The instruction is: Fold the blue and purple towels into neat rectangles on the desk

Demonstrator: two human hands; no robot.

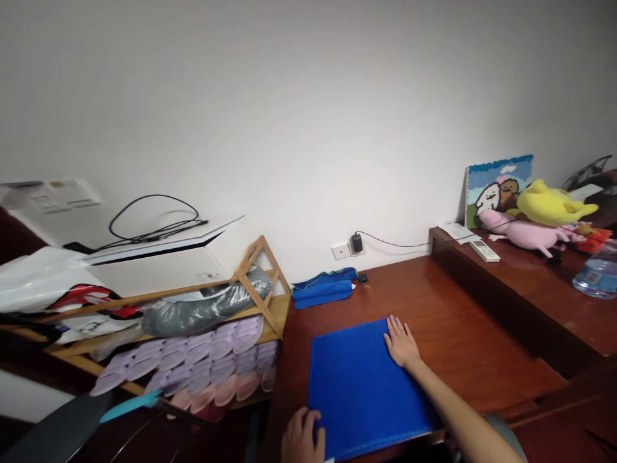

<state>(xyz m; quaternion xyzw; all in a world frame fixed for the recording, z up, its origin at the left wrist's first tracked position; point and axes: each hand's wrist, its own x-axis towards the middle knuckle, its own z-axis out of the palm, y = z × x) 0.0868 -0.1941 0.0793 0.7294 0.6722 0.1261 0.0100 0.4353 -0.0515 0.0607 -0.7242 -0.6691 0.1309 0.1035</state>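
Observation:
A flat blue rectangular sheet, like a folder or mat (366, 392), lies on the reddish-brown wooden desk (482, 328) in front of me. My right hand (401, 343) rests flat on its far right corner, fingers stretched out and slightly apart. At the near left corner is my left hand (303, 438), its bent fingers apart over the sheet's left edge; the lower part of this hand is cut off by the frame. Farther back, near the wall, sits a folded blue cloth-like bundle (324, 289) that neither hand touches.
Left of the desk stands a wooden rack (277, 308) with lilac slippers (212, 344) and a white box (178, 263). A black charger (357, 242) is plugged into the wall. On the raised right shelf are a remote (484, 251), plush toys (552, 202) and a water bottle (598, 276).

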